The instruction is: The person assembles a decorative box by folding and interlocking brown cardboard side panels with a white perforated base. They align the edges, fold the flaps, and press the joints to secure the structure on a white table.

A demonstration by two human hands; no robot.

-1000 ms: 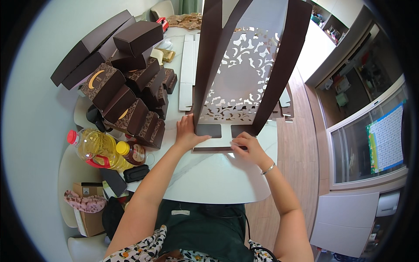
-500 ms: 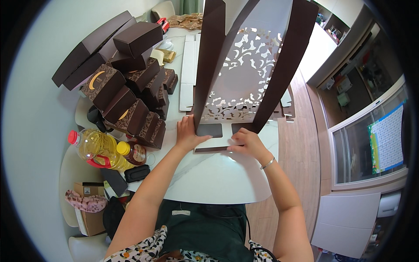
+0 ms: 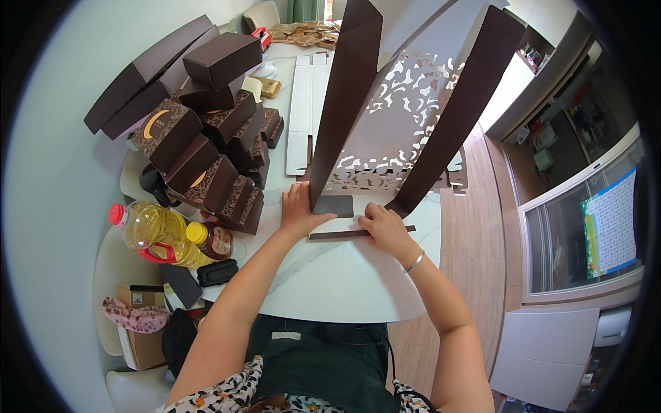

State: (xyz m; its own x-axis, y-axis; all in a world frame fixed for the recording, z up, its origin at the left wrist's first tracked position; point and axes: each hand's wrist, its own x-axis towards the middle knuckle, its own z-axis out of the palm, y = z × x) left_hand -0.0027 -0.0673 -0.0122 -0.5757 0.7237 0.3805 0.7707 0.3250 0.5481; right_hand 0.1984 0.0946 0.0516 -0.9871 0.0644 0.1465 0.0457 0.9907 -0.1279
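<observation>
A large dark brown cardboard box, partly folded, stands tall on the table in front of me. Its pale inner panel has a leafy cut-out pattern. At its near end lie a dark grey flap and a white panel with a narrow brown strip. My left hand grips the lower left corner, fingers along the outer wall and thumb stretched over the white panel. With fingers curled, my right hand presses on the right part of that end; its fingertips partly hide the right flap.
Finished brown boxes are stacked on the left. Near them stand an oil bottle, a yellow-capped jar and a black case. Flat white cardboard lies behind on the marble-patterned table. A wooden floor runs along the right.
The box's tall walls have tilted to the right. My right hand has turned and shifted slightly, its fingers now more curled over the right flap. My left hand stays at the corner.
</observation>
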